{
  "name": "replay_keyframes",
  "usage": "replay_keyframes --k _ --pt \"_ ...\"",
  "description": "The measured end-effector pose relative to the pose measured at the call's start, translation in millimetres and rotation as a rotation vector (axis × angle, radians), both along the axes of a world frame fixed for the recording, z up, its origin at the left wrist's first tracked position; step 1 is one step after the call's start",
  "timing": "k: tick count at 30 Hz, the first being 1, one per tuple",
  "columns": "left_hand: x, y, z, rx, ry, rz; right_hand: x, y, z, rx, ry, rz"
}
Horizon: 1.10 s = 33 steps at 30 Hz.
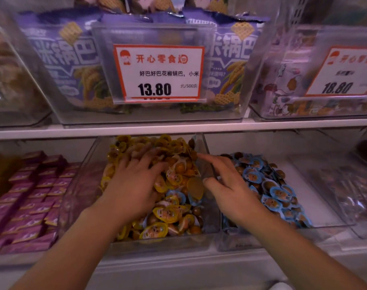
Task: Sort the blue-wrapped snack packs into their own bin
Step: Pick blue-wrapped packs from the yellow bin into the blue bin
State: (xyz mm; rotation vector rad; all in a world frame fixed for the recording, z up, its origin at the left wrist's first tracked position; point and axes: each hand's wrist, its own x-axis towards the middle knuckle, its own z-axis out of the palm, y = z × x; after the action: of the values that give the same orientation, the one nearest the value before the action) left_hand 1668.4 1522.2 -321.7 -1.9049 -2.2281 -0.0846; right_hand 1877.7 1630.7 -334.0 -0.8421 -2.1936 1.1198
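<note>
The searching step appears to be in hand: the left hand (134,185) is laid flat on the heap in the clear plastic bin of yellow-wrapped snack packs (172,176), its fingers spread apart and nearly straight, nothing visibly pinched beneath them. The right hand (230,189) is held over the divider wall (207,164) between the two bins, with the index finger stretched forward, the thumb out to the side and the other fingers loosely bent; nothing is seen to be held in it.

A few blue-wrapped snack packs (178,196) are seen stranded among the yellow ones, just in front of the left hand's heel, near the divider. Their proper place, the blue-pack bin (316,197), lies immediately to the right and is already partly filled with matching packs.

The next move is judged to call for a fingertip pinch on one blue rim, followed by a short lift over the divider.

The packs are small, rounded and glossy, each a crinkly film sealed round a brown, egg-like lump; they are likely to be slippery and to slide underhand. The bins are rigid, transparent and smooth-walled.
</note>
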Motion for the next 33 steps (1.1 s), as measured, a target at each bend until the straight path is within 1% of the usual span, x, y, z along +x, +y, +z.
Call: replay_keyframes --k 2,4,8,13,17,21,25,27,31,33 --pt "12 7 -6 -0.099 -0.009 -0.151 0 -1 0 0.008 0.003 -0.007" --pt "24 14 -13 -0.158 -0.038 -0.227 0 -1 0 0.017 0.007 -0.010" --pt "34 22 -22 -0.071 -0.061 -0.154 0 0 0 0.028 0.001 -0.004" --pt "49 29 -28 -0.112 0.060 -0.025 0 2 -3 0.027 -0.002 0.003" --pt "55 34 -29 -0.125 0.058 -0.034 -1 2 -4 0.018 0.005 0.001" --pt "51 35 -30 -0.088 -0.128 -0.090 0 2 -4 0.014 0.008 0.002" --pt "51 33 -36 -0.110 -0.089 -0.121 0 2 -4 0.020 0.011 0.004" --pt "48 34 -35 -0.124 -0.117 -0.136 0 2 -3 0.015 0.012 0.005" --pt "41 37 -28 -0.174 -0.288 -0.131 0 2 -2 0.012 0.009 0.007" --pt "39 36 -27 -0.188 -0.447 -0.132 0 2 -2 0.011 0.005 0.006"
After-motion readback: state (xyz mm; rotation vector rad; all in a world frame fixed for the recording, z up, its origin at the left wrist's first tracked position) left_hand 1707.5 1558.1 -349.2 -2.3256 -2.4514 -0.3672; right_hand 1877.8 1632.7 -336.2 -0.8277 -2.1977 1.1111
